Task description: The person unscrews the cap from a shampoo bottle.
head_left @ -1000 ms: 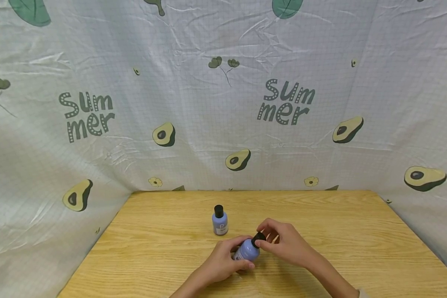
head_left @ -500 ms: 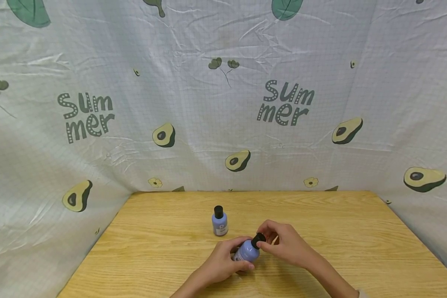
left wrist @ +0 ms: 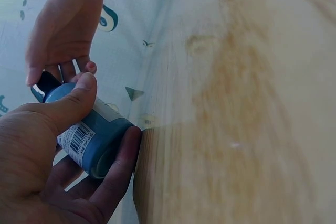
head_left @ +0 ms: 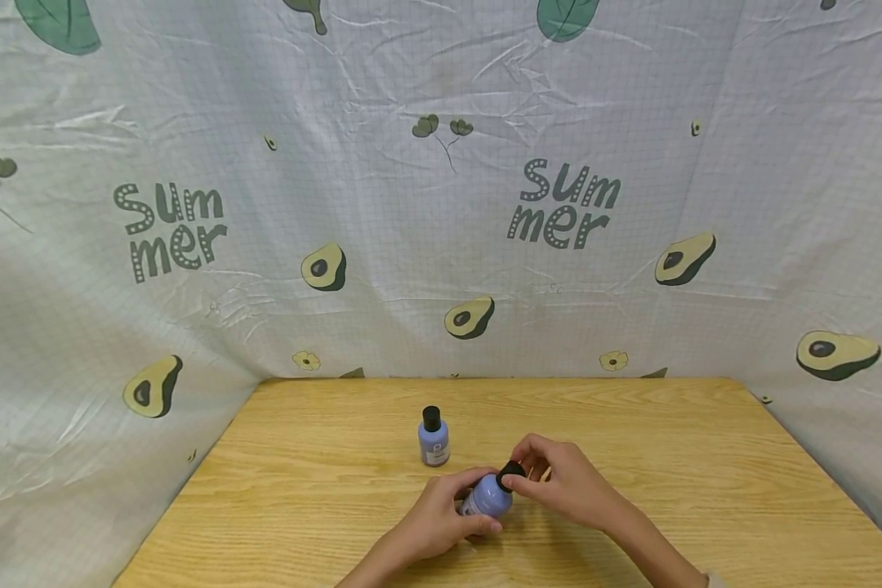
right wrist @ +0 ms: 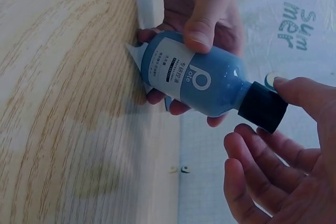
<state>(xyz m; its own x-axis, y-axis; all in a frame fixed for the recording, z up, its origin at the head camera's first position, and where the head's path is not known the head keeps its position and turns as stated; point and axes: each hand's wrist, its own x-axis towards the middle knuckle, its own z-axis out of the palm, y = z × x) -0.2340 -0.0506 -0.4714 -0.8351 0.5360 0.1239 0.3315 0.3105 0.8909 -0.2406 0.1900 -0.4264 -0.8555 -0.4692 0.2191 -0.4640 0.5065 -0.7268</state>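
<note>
Left hand: the left hand [head_left: 441,516] is curled round the body of the blue bottle [head_left: 487,495], thumb on top and fingers beneath, tilting it with the neck toward 1 o'clock, likely to steady it.
Right hand: the right hand [head_left: 562,482] pinches the black cap [head_left: 510,472] between thumb and fingertips [right wrist: 294,90]; other fingers hang loose below the cap.
Held bottle: lifted just above the counter [head_left: 632,457] near its 6 o'clock edge; it looks full of opaque blue liquid, label facing up in the right wrist view, barcode side showing in the left wrist view. Cap seated on the neck.
Second bottle: a matching capped bottle [head_left: 434,437] stands upright at 11 o'clock of the hands, near but apart, also blue-filled.
Backdrop: avocado-print cloth [head_left: 441,204] hangs behind at 12 o'clock.
</note>
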